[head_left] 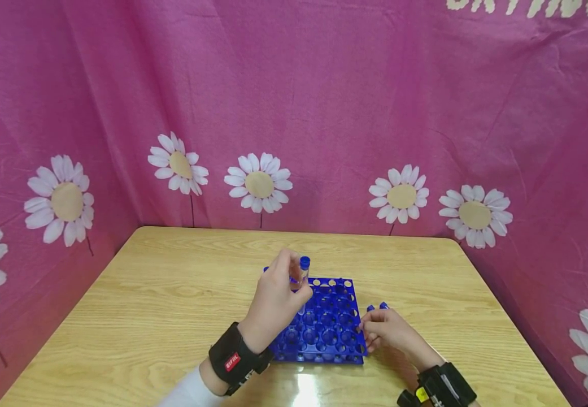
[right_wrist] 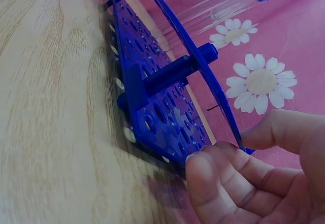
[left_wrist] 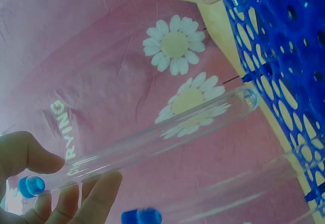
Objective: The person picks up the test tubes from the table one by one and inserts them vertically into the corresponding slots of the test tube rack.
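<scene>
My left hand pinches a clear test tube by its upper end, just under the blue cap, over the blue test tube rack. In the left wrist view the tube looks empty, and its rounded bottom points toward the rack. A second capped tube is beside it, its lower end at the rack's holes. My right hand is at the rack's right side. Seen from the right wrist, thumb and curled fingers grip the corner of the rack's upper plate.
Two more blue caps show on the table just beyond my right hand; what is below them is mostly hidden. The wooden table meets a pink curtain with printed daisies at its back and sides.
</scene>
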Motion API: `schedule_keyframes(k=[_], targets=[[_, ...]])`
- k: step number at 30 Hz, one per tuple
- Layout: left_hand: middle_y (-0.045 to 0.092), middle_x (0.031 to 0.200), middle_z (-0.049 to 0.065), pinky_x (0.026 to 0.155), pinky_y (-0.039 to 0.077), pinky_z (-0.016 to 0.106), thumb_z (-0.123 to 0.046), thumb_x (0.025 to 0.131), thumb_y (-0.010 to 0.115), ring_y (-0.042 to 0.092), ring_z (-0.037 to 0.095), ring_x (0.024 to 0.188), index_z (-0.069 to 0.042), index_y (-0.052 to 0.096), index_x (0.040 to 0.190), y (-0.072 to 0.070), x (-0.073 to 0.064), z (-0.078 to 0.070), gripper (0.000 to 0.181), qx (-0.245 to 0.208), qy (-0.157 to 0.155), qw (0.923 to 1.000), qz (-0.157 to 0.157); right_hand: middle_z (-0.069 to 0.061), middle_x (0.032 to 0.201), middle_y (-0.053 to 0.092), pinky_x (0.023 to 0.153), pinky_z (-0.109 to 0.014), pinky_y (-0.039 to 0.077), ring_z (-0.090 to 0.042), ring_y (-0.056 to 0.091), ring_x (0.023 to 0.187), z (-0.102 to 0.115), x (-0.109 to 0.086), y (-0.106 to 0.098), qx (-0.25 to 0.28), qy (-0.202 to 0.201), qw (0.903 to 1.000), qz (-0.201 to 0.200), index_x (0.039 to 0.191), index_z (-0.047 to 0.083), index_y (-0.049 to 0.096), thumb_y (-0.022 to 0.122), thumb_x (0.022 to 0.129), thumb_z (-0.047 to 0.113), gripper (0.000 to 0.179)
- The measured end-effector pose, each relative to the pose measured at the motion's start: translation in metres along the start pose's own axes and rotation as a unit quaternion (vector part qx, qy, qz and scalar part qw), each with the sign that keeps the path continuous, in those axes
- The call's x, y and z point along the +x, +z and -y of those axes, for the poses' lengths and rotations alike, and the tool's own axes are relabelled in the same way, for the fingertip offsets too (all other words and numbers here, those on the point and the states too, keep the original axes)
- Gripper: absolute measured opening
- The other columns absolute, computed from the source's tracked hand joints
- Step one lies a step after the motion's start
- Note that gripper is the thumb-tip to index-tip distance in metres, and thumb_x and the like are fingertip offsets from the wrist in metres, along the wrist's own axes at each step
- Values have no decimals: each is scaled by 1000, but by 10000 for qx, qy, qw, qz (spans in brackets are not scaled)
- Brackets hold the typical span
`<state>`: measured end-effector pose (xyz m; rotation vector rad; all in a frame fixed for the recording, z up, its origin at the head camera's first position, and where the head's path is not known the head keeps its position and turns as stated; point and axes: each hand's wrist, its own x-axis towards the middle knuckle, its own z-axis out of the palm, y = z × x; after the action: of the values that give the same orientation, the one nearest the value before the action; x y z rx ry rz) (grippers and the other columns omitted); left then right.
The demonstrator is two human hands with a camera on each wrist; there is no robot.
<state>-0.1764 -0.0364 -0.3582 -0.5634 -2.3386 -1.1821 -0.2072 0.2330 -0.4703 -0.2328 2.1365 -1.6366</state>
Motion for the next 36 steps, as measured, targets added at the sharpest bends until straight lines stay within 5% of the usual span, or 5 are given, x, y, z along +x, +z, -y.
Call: schedule_keyframes(k=[17, 36], targets=[[52, 87, 2, 73, 58, 20, 4, 80, 70, 63, 14, 80, -9, 47, 102, 21, -9, 7, 34, 291, 190, 9991, 254, 0, 72, 55, 60, -27, 58, -12, 58, 63, 0, 0, -1, 11, 23, 10000, 39, 99, -13, 58, 49, 88, 4, 22], [61, 87, 2, 60, 50, 18, -3, 82, 73, 60, 12, 71, -9, 52, 106, 29, -11, 22, 32, 981, 48, 9951, -68, 2, 73, 55, 59, -26, 57, -10, 57, 62, 0, -1, 2, 101, -69, 9999, 45, 98, -15, 56, 48, 87, 2, 22]])
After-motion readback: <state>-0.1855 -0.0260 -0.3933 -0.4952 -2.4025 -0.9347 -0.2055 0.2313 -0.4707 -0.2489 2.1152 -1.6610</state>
